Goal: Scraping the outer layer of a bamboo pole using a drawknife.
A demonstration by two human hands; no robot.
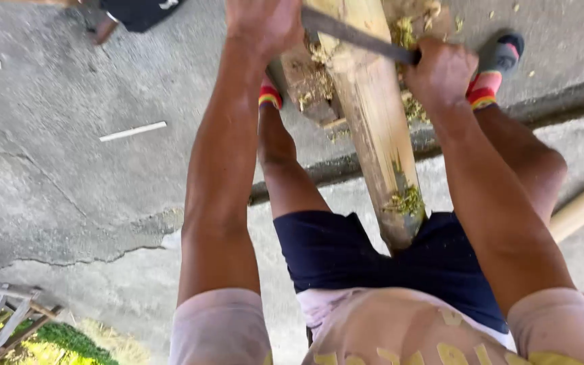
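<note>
Both hands are closed around the two ends of a dark metal blade (356,35) — the left hand (265,23) at its upper end near the top edge of the view, the right hand (441,71) at its lower end. The blade lies across a thick bamboo pole (376,122). The pole slants from a wooden block (309,84) on the concrete floor (69,169) down between the person's thighs, with greenish shavings (407,201) clinging to it — more lie scattered around the block.
</note>
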